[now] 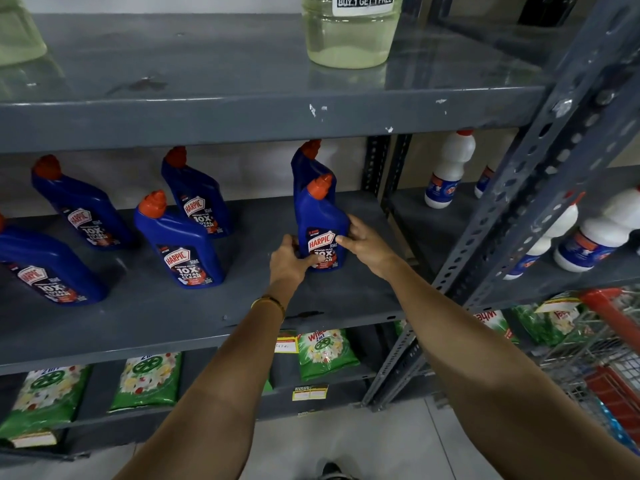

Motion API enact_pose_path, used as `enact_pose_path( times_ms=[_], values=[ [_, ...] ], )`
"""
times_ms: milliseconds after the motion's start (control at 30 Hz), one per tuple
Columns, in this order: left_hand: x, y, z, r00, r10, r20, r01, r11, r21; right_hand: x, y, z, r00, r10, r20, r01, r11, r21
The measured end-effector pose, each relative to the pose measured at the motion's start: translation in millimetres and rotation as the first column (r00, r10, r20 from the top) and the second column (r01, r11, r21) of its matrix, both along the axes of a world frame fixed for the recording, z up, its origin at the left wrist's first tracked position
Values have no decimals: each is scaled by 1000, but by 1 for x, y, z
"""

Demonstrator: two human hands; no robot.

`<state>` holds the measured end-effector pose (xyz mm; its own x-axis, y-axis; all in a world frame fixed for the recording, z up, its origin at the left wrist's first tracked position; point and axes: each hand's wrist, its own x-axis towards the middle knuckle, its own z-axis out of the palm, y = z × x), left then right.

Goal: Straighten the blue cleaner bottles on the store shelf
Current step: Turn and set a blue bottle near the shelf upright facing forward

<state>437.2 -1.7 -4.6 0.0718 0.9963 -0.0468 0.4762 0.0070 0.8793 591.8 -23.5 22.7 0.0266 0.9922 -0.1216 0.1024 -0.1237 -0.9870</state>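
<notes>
At frame centre, a blue Harpic bottle is gripped low on both sides by the left hand and right hand, label outward, apparently for squaring on the grey shelf before another bottle.

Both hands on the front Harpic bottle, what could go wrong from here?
1. The held blue bottle stands right in front of a second bottle; pushing it back could knock that one over.
2. The left hand and right hand grip low on the label, so the tall bottle might tip while being turned.
</notes>
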Motion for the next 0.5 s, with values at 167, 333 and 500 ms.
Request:
enact_pose_path(
  times_ms=[167,333,500],
  values=[
    [4,-5,-1,1000,1,10,-1,1000,10,4,-6,-10,1000,12,10,-11,999,-46],
    [4,-8,-6,996,0,87,2,1000,-22,4,-8,-23,998,-8,59,13,996,-88],
    [0,-6,-9,989,-23,143,32,998,-59,-1,0,-34,994,1,105,14,990,-142]
  ],
)
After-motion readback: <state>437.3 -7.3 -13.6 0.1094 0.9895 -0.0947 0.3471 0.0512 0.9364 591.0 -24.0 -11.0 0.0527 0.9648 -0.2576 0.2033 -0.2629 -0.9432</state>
